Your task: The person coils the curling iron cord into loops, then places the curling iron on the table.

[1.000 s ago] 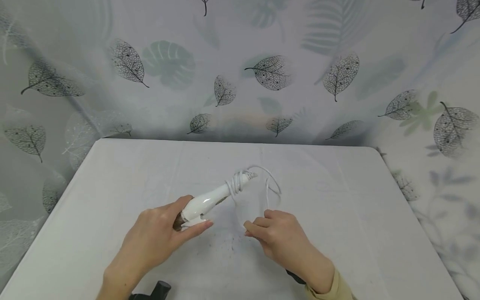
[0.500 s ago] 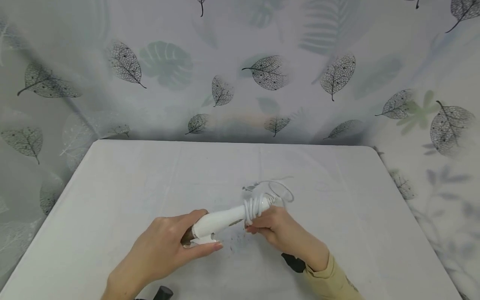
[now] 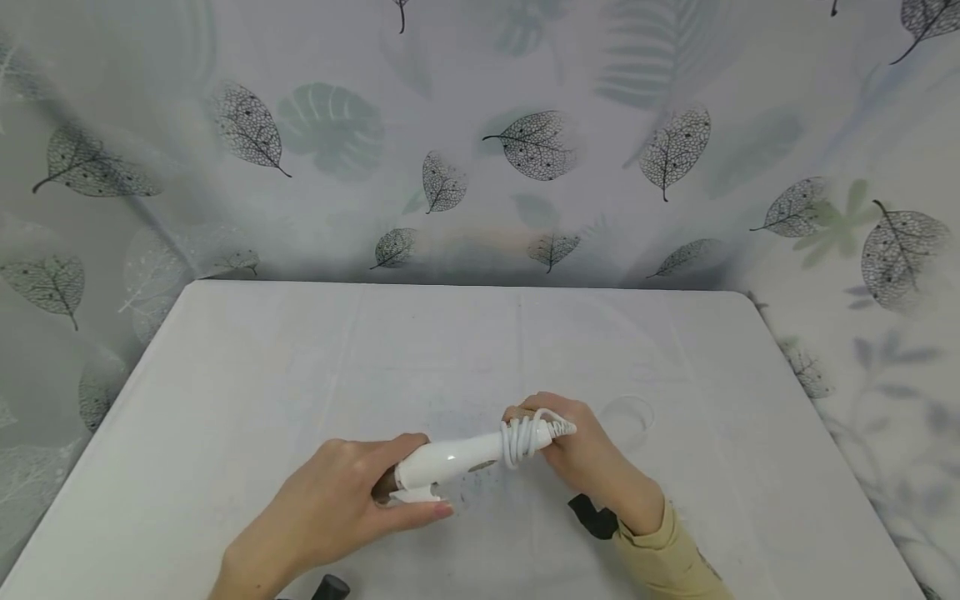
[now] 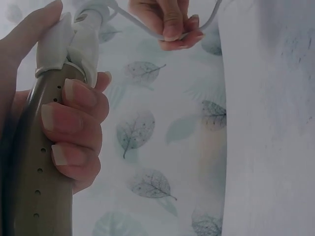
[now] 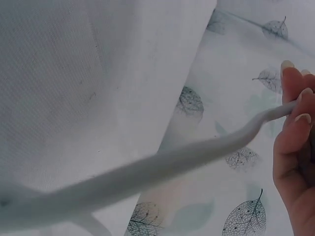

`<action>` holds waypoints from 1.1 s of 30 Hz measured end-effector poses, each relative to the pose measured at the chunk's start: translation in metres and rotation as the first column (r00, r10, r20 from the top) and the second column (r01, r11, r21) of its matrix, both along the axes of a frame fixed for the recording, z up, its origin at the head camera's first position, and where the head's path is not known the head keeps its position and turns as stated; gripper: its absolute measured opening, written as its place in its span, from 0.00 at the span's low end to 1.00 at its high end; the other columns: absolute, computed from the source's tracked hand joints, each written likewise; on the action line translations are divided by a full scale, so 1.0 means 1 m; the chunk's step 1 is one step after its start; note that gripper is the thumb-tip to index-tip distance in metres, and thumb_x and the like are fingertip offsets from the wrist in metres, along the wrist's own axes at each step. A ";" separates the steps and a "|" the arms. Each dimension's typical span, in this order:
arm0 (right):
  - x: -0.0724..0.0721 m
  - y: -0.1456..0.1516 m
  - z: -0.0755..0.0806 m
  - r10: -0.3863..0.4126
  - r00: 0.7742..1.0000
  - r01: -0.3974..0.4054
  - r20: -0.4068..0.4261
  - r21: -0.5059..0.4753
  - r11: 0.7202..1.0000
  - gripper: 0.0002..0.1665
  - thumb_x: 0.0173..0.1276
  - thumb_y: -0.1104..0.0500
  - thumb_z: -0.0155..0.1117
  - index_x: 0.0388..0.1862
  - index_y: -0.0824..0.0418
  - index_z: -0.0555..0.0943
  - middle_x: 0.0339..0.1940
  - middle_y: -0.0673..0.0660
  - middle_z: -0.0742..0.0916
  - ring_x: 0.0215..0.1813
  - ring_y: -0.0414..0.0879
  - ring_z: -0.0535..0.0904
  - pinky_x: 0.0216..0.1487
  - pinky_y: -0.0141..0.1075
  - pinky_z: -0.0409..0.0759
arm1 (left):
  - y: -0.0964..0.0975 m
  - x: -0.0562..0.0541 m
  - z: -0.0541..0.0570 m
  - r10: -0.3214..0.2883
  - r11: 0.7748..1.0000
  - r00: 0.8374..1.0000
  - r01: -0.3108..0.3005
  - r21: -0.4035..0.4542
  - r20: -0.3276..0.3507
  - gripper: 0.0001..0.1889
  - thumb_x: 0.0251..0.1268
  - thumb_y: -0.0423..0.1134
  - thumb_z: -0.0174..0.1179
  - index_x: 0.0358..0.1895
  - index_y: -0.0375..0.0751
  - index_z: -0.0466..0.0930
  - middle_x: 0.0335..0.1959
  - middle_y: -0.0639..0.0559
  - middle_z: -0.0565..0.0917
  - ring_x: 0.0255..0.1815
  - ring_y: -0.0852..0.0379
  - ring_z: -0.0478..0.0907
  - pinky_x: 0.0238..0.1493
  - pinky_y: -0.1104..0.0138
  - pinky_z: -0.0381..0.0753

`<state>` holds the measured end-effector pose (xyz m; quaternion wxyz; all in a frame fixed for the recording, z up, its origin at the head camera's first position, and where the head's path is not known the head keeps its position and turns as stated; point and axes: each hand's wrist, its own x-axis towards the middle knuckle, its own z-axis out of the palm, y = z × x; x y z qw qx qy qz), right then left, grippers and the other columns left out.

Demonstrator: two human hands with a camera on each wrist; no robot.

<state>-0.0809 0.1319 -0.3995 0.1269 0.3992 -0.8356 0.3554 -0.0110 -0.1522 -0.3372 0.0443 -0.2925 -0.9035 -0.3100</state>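
Note:
A curling iron with a glossy white handle is held above the table, tilted slightly up to the right. My left hand grips it at the clamp end, fingers wrapped round the brown barrel, which has a row of small holes. White cord is wound in several turns round the handle's far end. Just behind that end is my right hand, partly covered by it in the head view. In the right wrist view, the fingers pinch a length of the cord.
Under both hands spreads a white-covered table. A leaf-printed curtain hangs behind it and at the sides. A faint, blurred loop of loose cord shows right of my right hand. Black wrist gear sits at the right wrist.
My right hand has carried the cord round the handle, passing from the front of it to behind. My left hand has brought the curling iron nearer and to the right, tilting it flatter.

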 end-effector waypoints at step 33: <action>-0.006 0.006 0.008 -0.017 1.000 0.020 0.021 -0.190 0.982 0.13 0.53 0.70 0.75 0.36 0.57 0.87 0.30 0.48 0.88 0.28 0.35 0.78 0.31 0.23 0.76 | 0.013 0.002 -0.009 -0.131 0.989 0.983 0.139 -0.058 0.127 0.21 0.56 0.70 0.63 0.39 0.60 0.79 0.15 0.73 0.62 0.16 0.79 0.55 0.19 0.83 0.56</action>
